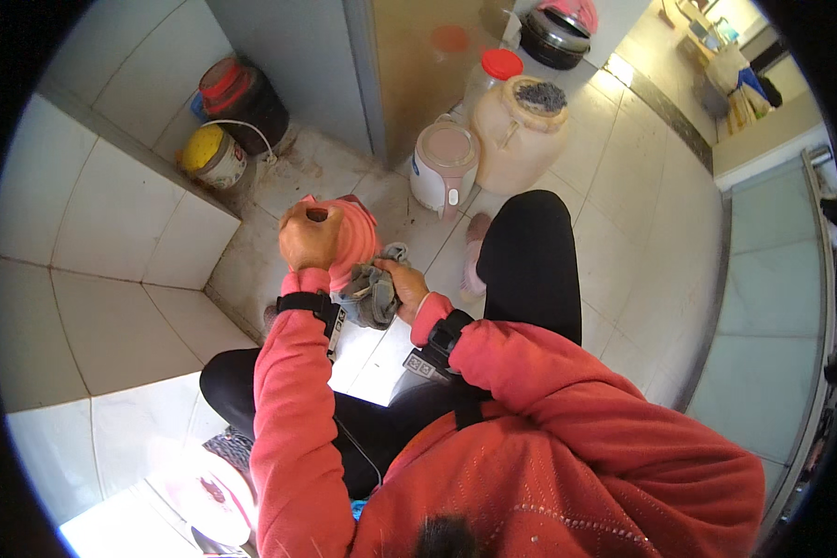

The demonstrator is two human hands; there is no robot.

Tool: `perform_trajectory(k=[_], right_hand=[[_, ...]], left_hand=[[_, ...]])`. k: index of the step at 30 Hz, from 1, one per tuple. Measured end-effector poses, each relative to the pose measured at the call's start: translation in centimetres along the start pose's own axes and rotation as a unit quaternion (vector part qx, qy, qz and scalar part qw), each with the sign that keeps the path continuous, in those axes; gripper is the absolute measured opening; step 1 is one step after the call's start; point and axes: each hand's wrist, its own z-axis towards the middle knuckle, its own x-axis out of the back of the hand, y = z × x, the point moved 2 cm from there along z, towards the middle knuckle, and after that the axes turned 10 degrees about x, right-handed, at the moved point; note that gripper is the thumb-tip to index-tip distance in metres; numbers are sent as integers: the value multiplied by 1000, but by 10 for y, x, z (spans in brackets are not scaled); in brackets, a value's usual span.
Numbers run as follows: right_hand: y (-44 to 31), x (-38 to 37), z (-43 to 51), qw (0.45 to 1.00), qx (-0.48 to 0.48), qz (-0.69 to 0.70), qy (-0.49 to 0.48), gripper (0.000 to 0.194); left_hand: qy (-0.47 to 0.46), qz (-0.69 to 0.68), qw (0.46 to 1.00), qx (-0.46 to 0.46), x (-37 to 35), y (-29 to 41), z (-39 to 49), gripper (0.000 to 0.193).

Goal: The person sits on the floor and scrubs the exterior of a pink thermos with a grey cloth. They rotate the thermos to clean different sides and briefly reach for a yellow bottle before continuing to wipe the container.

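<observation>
My left hand grips the upper part of a coral-pink ribbed plastic container. A dark round opening shows between thumb and fingers. The container is tilted, and its lower part is partly hidden by my wrist and the cloth. In my right hand is a crumpled grey cloth, bunched close against the container's side. Both hands are low over the tiled floor, between my bent knees.
Ahead stand a white and pink kettle-like appliance, a large beige jar and a red-lidded jar. By the left wall are a dark red-topped container and a small bucket. A glass panel lines the right.
</observation>
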Motion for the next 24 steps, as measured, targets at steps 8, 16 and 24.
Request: perform_trajectory(k=[8,16,24], right_hand=[[-46,-32,-9,979,131,-111,-110,18],[-56,-86,18,715,420,-537,-155,49],[-57,-97,58,592,440,-649,-183,49]], left_hand=[[-153,-53,975,-155,41,-24,16,30],[-160,-17,957,-240,52,-28,17,45],[-64,104,987,-102,47,-28,-22,75]])
